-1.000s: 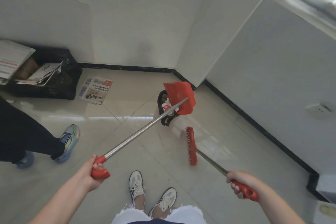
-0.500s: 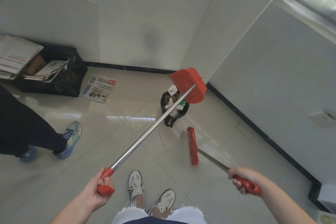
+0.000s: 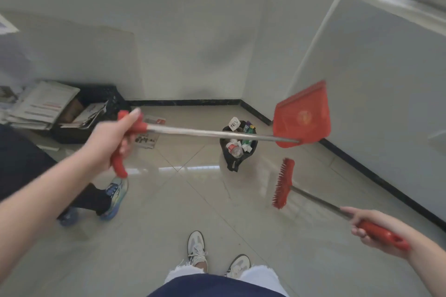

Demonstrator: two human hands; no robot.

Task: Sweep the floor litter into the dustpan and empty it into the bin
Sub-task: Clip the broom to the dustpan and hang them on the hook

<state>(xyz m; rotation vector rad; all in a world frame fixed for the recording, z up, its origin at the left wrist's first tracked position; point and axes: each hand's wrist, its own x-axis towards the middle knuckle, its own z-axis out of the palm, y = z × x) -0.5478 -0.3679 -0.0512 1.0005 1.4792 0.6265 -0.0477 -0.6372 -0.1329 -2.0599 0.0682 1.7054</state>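
Beige glossy tiled floor [image 3: 149,236], white walls [image 3: 193,43], black skirting [image 3: 183,102].

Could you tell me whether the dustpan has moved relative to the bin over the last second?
Yes. The dustpan was over the bin a second ago; the left hand has swung it up and to the right, clear of the bin.

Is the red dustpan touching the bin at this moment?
Apart. The head view shows the dustpan raised in the air by the left hand, up and right of the bin, with bare floor and wall visible between them.
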